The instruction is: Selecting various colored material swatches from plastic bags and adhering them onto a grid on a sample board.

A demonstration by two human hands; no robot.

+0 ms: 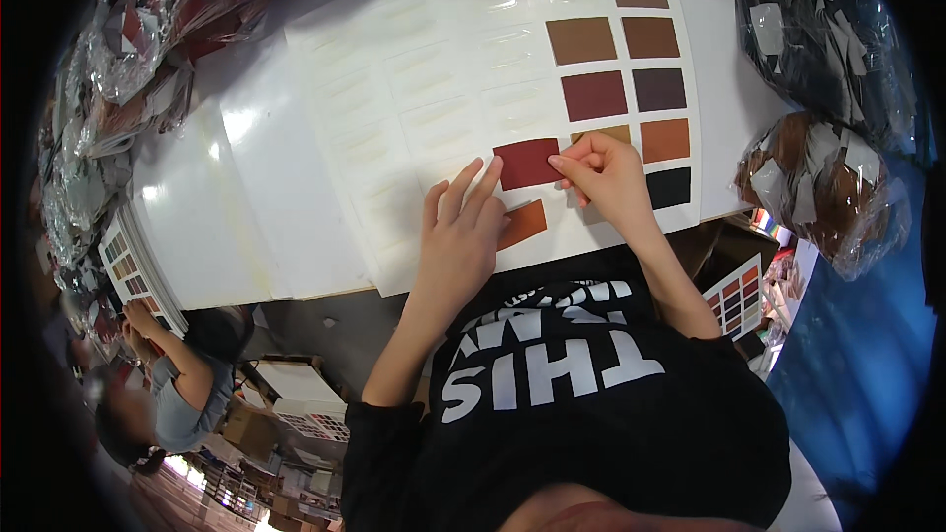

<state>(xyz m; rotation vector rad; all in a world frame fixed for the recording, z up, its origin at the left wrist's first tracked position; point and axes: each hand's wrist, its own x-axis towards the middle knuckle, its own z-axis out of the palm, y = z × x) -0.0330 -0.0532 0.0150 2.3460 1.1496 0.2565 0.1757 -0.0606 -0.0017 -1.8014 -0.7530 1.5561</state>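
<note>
A dark red swatch [527,165] lies over a large white card [414,261] with faint cells and glossy glue streaks. My right hand [603,175] pinches the swatch's right edge between thumb and forefinger. On its left edge rests a fingertip of my left hand [461,229], whose fingers are stretched out. Below the red piece an orange-brown swatch [524,224] sits tilted, partly hidden by my left hand. Brown, maroon, dark grey, orange and black [669,188] swatches line the card's right side. My right hand partly covers a tan one [613,134].
Clear plastic bags of swatches stand at the left [163,49] and right [818,177] of the white table [222,207]. At the far left, a person in a grey-blue top [192,374] handles another swatch card [128,261]. Blue sheeting [847,335] hangs at the right.
</note>
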